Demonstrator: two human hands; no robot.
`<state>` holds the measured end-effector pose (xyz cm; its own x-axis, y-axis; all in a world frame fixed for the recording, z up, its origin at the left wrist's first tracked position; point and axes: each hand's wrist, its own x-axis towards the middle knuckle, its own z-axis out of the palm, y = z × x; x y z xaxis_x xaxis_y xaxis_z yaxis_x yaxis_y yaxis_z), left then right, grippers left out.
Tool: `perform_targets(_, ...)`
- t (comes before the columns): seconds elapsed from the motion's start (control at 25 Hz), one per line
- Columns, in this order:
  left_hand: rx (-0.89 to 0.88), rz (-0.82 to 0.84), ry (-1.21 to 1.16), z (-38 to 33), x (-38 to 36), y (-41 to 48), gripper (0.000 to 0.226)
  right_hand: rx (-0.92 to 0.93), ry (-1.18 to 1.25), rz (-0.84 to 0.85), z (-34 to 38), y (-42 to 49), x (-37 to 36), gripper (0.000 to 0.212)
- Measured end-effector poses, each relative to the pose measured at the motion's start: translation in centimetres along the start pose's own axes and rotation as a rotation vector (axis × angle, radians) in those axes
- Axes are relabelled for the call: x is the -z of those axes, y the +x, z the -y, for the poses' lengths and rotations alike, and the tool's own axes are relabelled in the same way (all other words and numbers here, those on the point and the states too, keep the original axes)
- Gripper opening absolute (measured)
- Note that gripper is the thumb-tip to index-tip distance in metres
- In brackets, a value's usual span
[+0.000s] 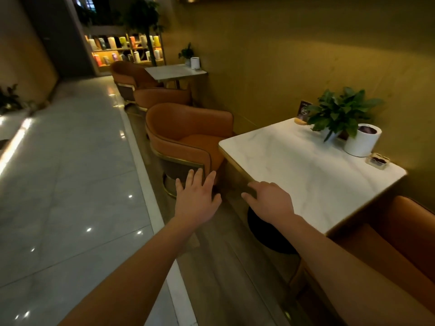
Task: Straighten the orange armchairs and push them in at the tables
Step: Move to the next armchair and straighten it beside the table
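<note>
The pale tiled aisle runs down the left, with a strip of wooden floor along the wall where the seating stands. On that strip, the near surface is a white marble top with a gold edge. Its long axis runs from the wall out towards the aisle.

The orange armchair that the move concerns stands at the far end of this surface. Its curved back is turned away up the row and its open seat faces the surface, with the seat front close to the surface's far corner. It looks slightly skewed to that edge, though the wide lens makes this hard to judge. A second armchair sits at the opposite end, at the lower right. 2 more armchairs stand farther up the row, around the far surface.

From both grips the orange armchair lies ahead and a little to the left. The left grip is the nearer one. It is spread flat with straight fingers and holds nothing, and its fingertips reach the lower front corner of the aisle-side arm. Whether they touch it cannot be told. The right grip is also spread and empty, over the surface's aisle-side edge.

Pushing the chair in likely means driving it from the back towards the surface, so the left grip would probably lead.

A potted plant, a white pot and a small dish stand at the wall side.
</note>
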<state>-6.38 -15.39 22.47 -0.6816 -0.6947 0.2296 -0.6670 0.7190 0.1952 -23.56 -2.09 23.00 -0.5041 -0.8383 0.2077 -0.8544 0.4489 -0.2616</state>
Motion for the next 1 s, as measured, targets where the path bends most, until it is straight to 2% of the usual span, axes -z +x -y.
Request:
perform_targets(0.2, 0.105, -0.020, 0.042, 6.5, -0.7, 6.9, 0.066, 0.122, -0.003, -0.011, 2.2, 11.0, -5.0, 0.039)
perform_targets(0.36, 0.209, -0.033, 0.065, 11.7, -1.3, 13.5, 0.065, 0.239, 0.027, 0.043, 4.1, 20.8, -8.2, 0.037)
perform_targets(0.52, 0.271, -0.036, 0.077, 15.9, -1.7, 18.7, 0.065, 0.297, 0.065, 0.047, 6.0, 28.0, -10.0, 0.044)
perform_targets(0.72, 0.284, -0.029, 0.073, 22.4, -2.7, 25.9, 0.066, 0.279, 0.055, 0.101, 8.8, 36.5, -13.2, 0.047)
perform_targets(1.0, 0.166, -0.024, 0.058, 34.8, -3.7, 36.9, 0.064, 0.166, -0.008, 0.128, 14.7, 47.3, -19.5, 0.042)
